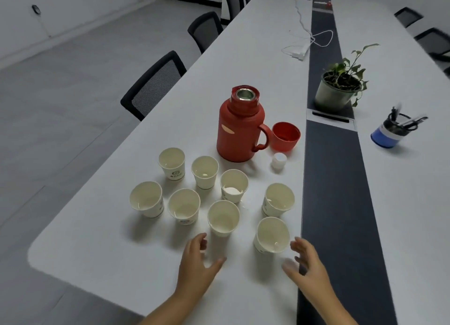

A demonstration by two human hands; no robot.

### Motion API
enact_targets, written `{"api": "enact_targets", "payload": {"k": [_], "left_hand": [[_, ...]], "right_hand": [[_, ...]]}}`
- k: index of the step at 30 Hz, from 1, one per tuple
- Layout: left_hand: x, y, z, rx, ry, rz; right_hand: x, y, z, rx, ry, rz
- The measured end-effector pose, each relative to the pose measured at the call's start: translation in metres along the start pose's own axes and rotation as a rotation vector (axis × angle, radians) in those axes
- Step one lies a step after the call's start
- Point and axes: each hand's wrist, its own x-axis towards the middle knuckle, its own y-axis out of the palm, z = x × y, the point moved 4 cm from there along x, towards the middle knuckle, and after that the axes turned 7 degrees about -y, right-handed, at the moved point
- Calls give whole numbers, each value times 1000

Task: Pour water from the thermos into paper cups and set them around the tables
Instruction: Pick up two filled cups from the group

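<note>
A red thermos (237,129) stands upright on the white table (97,246), its mouth uncovered. Its red cap (285,136) sits to its right, a small white stopper (279,161) just in front of that. Several white paper cups stand in a loose cluster nearer me. My left hand (198,263) hovers with fingers apart just below the front middle cup (223,218). My right hand (305,261) is spread beside the front right cup (272,235), close to its right side. Neither hand holds anything.
A dark strip (333,178) runs down the table's middle. On it stands a potted plant (337,88); a blue pen holder (389,134) sits to the right. White cables (304,44) lie farther back. Black chairs (153,86) line the left edge.
</note>
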Motion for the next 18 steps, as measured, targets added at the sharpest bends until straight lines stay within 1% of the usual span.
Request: {"api": "enact_targets", "payload": {"k": [3,6,9,13,17,18], "left_hand": [[19,24,10,-33,-121,70],[38,30,-3,-89,-113,63],[55,26,-15,-145,-112,37],[62,21,-27,-161,-93,62],[64,17,-32,-140,-102,38],[60,16,-28,-147,-78,45]], "right_hand": [[12,27,-11,36,45,-7],[26,49,-14,24,99,-44],[38,62,-19,3,156,-134],[51,71,-30,26,118,-194],[46,74,-35,48,131,-206],[42,74,-35,68,135,-220]]}}
